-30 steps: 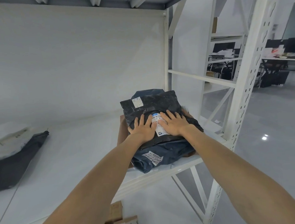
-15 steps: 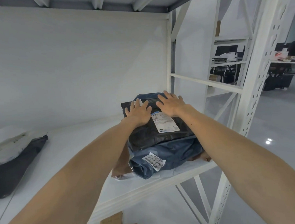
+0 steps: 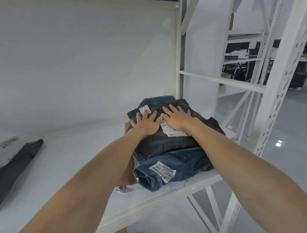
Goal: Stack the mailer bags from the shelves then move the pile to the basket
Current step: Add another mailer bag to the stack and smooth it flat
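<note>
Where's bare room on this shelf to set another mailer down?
The shelf board lies bare between the dark mailer bag at left and the pile. Right end is crowded: the pile fills it, left hand and right hand flat on top.

Dark mailer bags stacked on shelf

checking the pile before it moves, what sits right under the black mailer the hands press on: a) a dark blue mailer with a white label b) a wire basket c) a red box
a: a dark blue mailer with a white label sticks out from under the black mailer that the left hand and right hand press flat.
</note>
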